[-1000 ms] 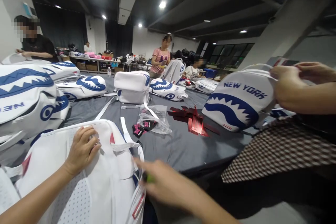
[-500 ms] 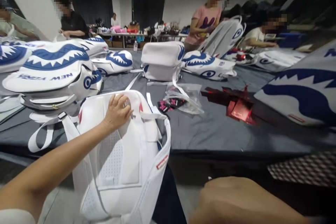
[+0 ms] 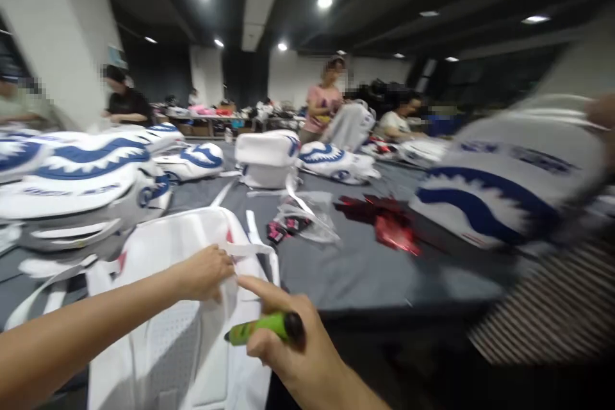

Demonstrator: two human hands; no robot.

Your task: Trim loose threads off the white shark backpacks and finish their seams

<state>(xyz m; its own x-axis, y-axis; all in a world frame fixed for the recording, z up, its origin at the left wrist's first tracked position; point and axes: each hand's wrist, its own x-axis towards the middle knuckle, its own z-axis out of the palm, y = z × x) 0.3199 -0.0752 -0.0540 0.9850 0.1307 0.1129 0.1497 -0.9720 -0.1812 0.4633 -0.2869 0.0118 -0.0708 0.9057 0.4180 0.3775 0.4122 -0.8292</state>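
Observation:
A white backpack (image 3: 168,237) lies in front of me with its back panel and straps facing up. My left hand (image 3: 206,272) is closed on the fabric of that panel, below the top edge; its fingertips are partly hidden. Close beside it, my right hand (image 3: 298,339) grips a green marker (image 3: 259,328) with a black end and a dark tip pointing left. The right index finger stretches toward the left fingers, and the marker sits just above the panel without clearly touching it. White shoulder straps (image 3: 252,248) extend along the bag's right side.
White-and-blue backpacks (image 3: 96,160) crowd the left and back of the dark-covered table (image 3: 336,282). Clear plastic bags (image 3: 317,211) and red foil packets (image 3: 394,234) lie ahead. A person at right handles another backpack (image 3: 500,173). Co-workers (image 3: 321,106) are farther back.
My right hand has come from the lower right to the backpack, bringing the green marker into view. The left hand stays on the panel. My view has tilted up, and the neighbour's backpack has moved.

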